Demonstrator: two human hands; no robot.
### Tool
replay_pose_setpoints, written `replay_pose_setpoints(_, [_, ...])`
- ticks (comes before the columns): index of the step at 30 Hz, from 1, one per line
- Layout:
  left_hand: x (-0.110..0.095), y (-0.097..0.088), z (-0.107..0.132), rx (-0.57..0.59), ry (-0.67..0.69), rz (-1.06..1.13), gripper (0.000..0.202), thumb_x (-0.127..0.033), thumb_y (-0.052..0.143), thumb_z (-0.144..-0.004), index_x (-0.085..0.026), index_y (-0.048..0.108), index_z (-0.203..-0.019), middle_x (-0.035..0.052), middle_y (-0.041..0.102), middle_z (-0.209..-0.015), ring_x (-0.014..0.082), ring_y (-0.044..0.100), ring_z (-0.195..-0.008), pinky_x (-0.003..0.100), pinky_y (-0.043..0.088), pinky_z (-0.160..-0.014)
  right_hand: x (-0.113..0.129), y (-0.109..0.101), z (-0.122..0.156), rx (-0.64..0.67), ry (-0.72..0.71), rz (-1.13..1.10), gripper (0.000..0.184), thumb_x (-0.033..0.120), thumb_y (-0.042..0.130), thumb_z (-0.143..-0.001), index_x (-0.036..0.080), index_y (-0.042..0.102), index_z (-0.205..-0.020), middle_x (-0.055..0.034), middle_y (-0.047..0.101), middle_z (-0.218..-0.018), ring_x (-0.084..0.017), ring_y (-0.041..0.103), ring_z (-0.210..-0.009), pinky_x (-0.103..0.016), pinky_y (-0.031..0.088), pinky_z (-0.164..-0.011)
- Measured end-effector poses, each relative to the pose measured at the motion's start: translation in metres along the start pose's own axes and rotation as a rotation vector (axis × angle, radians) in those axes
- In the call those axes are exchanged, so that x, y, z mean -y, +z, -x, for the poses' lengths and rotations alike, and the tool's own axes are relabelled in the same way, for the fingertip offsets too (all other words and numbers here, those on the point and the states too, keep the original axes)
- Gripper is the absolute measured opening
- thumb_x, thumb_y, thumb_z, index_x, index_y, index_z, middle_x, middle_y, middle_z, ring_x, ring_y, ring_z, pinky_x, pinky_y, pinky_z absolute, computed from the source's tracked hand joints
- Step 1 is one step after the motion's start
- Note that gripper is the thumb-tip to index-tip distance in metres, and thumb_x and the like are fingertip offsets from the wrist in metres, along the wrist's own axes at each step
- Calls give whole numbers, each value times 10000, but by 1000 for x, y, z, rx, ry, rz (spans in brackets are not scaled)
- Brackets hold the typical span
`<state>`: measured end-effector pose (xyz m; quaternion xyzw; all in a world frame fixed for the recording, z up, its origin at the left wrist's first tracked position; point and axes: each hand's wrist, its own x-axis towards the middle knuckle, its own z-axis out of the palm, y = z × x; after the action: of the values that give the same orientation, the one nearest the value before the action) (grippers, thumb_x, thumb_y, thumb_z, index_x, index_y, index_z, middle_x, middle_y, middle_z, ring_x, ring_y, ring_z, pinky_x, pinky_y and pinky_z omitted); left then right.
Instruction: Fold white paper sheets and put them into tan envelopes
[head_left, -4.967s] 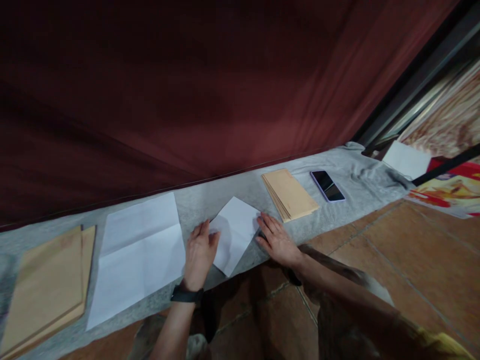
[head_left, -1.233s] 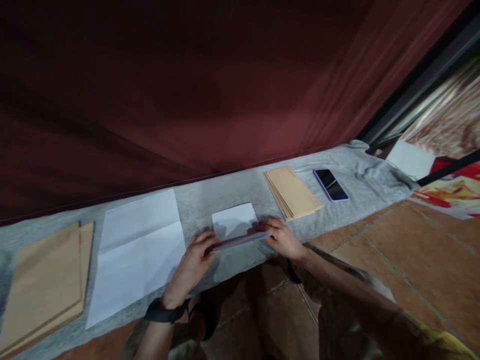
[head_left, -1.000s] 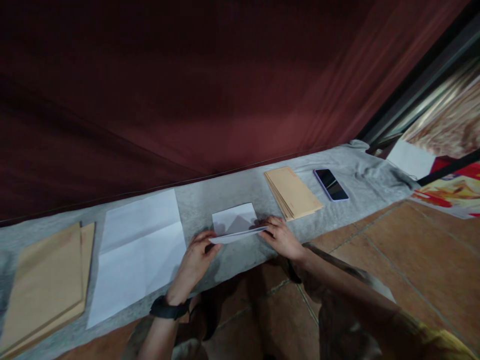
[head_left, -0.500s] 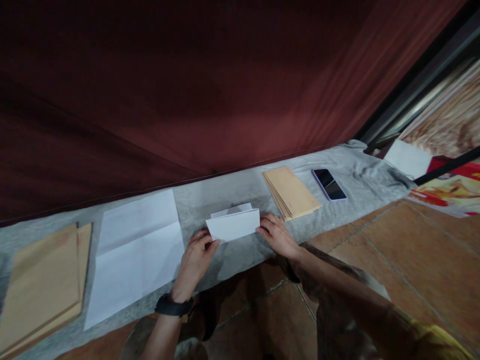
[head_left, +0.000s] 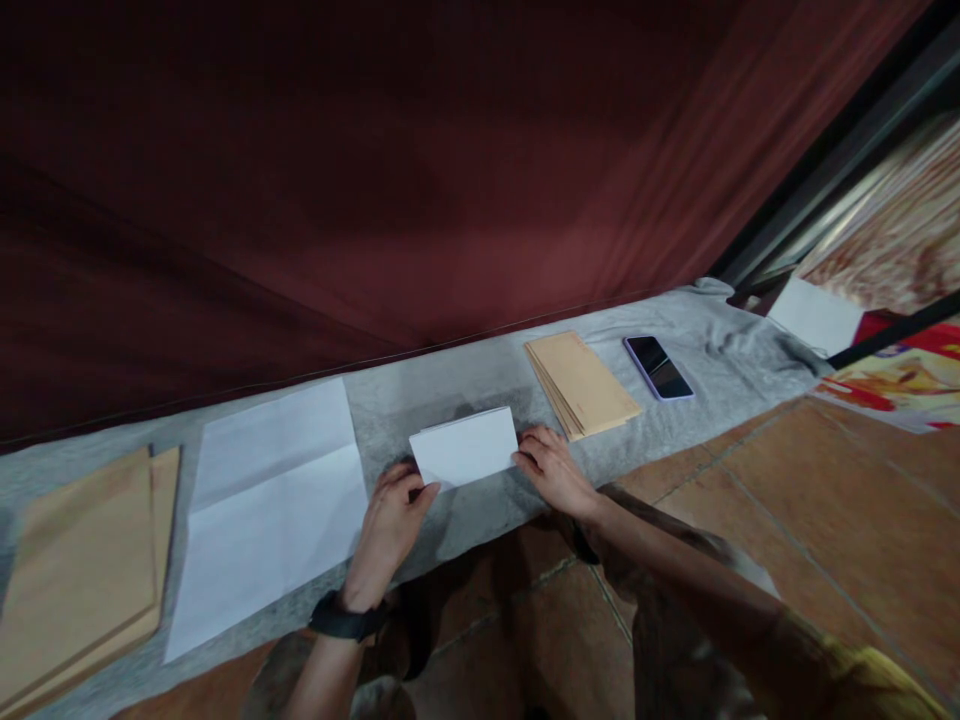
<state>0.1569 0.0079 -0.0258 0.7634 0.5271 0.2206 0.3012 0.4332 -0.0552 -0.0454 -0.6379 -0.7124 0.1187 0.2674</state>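
Observation:
A white sheet of paper (head_left: 466, 448), folded into a narrow rectangle, is held between my two hands just over the grey cloth. My left hand (head_left: 394, 515) pinches its lower left corner, thumb in front and fingers behind. At the right edge, my right hand (head_left: 553, 468) grips it with closed fingers. A stack of small brown envelopes (head_left: 585, 385) lies just beyond my right hand. To the left of my left hand, a larger white sheet (head_left: 274, 510) with a crease across it lies flat.
Larger brown envelopes (head_left: 82, 570) lie at the far left. A phone (head_left: 658, 367) in a purple case rests right of the small envelopes. Grey cloth (head_left: 442, 380) covers the narrow surface, a dark red curtain (head_left: 420, 200) hangs behind it, and floor tiles (head_left: 825, 510) show in front.
The folded paper's back flap has come down closer to the front panel, and the paper leans back more. Both hands keep nearly the same place.

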Motion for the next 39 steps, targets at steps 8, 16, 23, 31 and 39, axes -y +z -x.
replay_pose_setpoints(8, [-2,3,4,-58,-19,-50,289,-420,589,-821,-220,659,-625,68,634,-823,248,595,-866,403,476,-854,2,3,2,-82,2,-4,168,309,531,-985,224,656,-913,-79,618,-1088,-244,529,-1035,-416,452,-904])
replay_pose_setpoints(16, [-3,7,2,-74,-20,-162,267,-393,616,-824,-221,645,-621,52,610,-768,238,590,-810,392,473,-824,4,6,3,-98,42,17,123,284,558,-964,219,627,-885,-84,600,-1115,-256,512,-1066,-427,440,-901])
replay_pose_setpoints(23, [-4,9,1,-77,-35,-209,273,-402,608,-830,-222,632,-627,54,622,-766,245,603,-824,427,432,-925,7,4,3,-41,78,70,101,275,558,-966,213,606,-902,-93,576,-1140,-258,497,-1098,-419,427,-931])
replay_pose_setpoints(31, [-6,9,1,-55,-61,-278,309,-433,565,-853,-212,642,-651,70,636,-805,255,594,-871,409,428,-915,5,8,5,-76,65,65,80,255,577,-951,203,608,-899,-90,579,-1159,-258,487,-1113,-420,415,-946])
replay_pose_setpoints(39, [-8,11,1,-42,-60,-355,331,-434,528,-878,-197,665,-693,83,648,-823,260,602,-856,419,425,-923,11,5,4,-67,62,115,75,242,560,-953,201,607,-910,-98,583,-1146,-260,492,-1098,-418,419,-923])
